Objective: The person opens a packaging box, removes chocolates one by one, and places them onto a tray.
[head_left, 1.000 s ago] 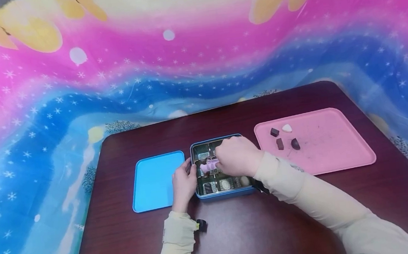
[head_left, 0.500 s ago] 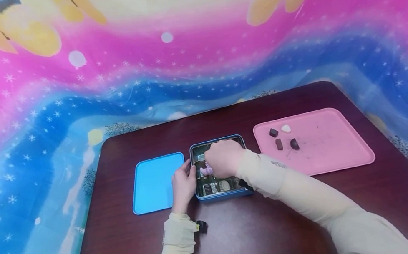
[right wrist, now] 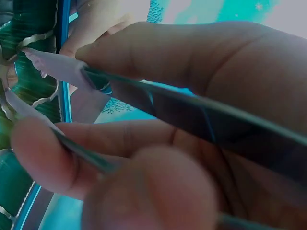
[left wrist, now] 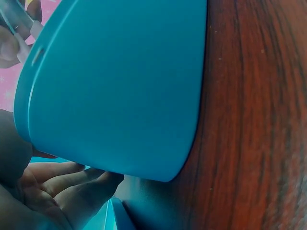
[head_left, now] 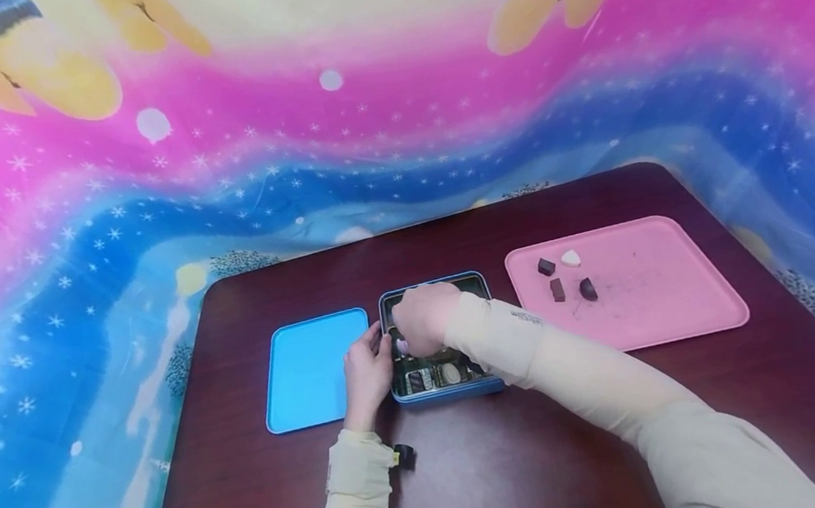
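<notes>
Well, the right hand [head_left: 426, 319] pinches a pair of tongs [right wrist: 192, 115] over the blue tin [head_left: 450, 396], their long axis slanting downward, pale tips aimed leftward near the tin's left wall; whether they grip anything, I can't tell. Against that wall rests the left hand [head_left: 368, 372], its fingers fairly straight.
</notes>
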Demonstrator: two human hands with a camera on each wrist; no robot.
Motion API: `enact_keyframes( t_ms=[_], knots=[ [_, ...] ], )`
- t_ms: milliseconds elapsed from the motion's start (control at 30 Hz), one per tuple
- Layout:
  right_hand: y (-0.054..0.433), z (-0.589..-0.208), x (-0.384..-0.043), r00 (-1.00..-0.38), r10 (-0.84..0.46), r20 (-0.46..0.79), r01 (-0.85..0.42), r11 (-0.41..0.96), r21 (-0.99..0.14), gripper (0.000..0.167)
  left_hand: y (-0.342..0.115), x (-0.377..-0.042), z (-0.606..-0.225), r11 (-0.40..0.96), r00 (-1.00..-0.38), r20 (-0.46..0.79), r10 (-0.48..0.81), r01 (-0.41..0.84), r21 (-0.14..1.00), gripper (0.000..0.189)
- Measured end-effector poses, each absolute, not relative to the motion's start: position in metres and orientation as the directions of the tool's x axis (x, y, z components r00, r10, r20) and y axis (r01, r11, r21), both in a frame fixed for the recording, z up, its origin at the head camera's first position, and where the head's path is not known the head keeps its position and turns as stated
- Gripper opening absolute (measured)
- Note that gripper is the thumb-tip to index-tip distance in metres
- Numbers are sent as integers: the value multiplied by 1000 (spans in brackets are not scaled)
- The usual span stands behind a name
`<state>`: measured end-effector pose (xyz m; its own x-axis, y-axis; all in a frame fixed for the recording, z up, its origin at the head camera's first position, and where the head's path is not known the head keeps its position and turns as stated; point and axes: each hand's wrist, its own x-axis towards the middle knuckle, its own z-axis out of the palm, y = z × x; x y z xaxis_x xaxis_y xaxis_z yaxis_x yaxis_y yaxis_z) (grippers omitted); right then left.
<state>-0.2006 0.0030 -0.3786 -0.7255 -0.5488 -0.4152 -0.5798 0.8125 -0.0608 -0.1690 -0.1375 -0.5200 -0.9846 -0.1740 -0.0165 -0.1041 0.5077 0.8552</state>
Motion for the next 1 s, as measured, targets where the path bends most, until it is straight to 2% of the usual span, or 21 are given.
enact_keyframes(
  t_ms=[267,567,1000],
  knots=[
    [-12,-379,-207,-710,-529,-465,-571,819,-60,21,-140,-167,-523,530,-989,22,-149,-61,846,44],
    [-22,-387,-211,-713,-507,-484,-573,819,-13,33,-141,-169,-525,544,-988,44,-147,-43,838,41],
    [-19,-384,-211,-693,-532,-486,-589,807,-44,32,-141,-169,-525,547,-987,54,-154,-40,836,41]
  ],
)
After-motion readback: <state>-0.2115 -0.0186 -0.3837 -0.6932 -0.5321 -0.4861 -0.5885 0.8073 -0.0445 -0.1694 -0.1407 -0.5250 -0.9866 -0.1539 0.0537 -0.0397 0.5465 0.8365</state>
